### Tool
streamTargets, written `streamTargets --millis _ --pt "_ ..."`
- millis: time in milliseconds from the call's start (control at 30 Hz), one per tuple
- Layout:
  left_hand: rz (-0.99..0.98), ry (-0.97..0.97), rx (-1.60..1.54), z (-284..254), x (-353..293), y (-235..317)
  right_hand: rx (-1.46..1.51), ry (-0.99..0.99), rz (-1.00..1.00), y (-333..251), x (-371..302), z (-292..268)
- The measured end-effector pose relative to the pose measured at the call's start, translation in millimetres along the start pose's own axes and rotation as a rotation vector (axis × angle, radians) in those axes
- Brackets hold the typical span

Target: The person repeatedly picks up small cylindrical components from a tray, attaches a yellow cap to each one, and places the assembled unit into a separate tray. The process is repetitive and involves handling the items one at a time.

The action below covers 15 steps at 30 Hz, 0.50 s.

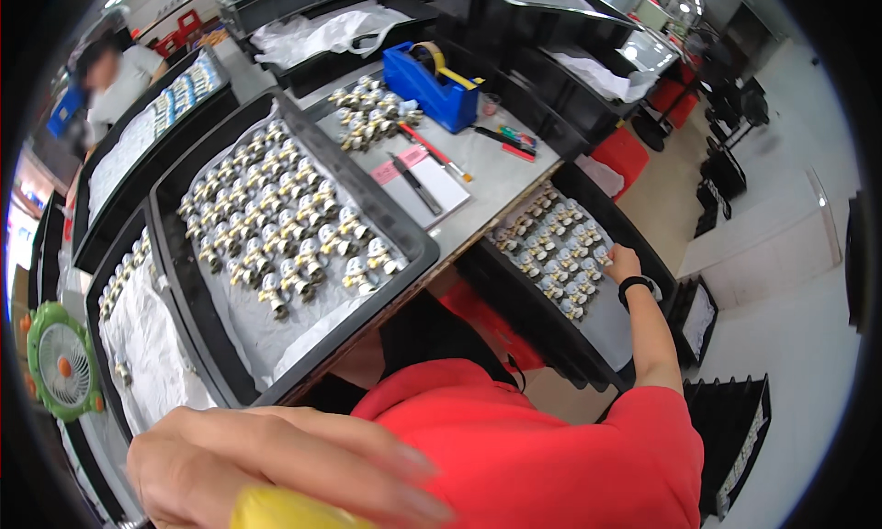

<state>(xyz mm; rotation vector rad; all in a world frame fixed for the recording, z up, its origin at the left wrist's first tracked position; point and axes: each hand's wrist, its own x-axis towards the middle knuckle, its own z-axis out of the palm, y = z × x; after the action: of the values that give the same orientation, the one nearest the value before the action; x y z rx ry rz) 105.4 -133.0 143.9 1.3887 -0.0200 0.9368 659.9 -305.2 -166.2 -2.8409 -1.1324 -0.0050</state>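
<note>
My right hand (623, 264) reaches into the black tray (617, 345) on the right. Its fingers are closed at a small white-and-grey figurine (603, 254) at the end of the rows lying on white sheet. My left hand (285, 455) is very close, low at the left, its fingers stretched out to the right and slightly blurred. Below those fingers a smooth yellow thing (289, 511) shows, cut off by the lower edge; I cannot tell what it is. A larger black tray (418, 244) of similar figurines stands on the table in front of me.
Behind the large tray lie loose figurines (363, 116), a blue tape dispenser (432, 86), a red brush (432, 151) and a black pen (415, 182) on a notepad (446, 187). A green fan (62, 362) stands left. More black trays (588, 88) are stacked behind. Another person (115, 84) is far left.
</note>
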Motion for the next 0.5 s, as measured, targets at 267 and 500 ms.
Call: streamTargets --millis 267,500 --pt "0.118 -0.049 -0.005 -15 -24 32 0.023 -0.131 -0.131 3 33 17" --pt "0.268 -0.243 -0.026 -39 -41 82 0.57 -0.06 -0.285 -96 44 -78"
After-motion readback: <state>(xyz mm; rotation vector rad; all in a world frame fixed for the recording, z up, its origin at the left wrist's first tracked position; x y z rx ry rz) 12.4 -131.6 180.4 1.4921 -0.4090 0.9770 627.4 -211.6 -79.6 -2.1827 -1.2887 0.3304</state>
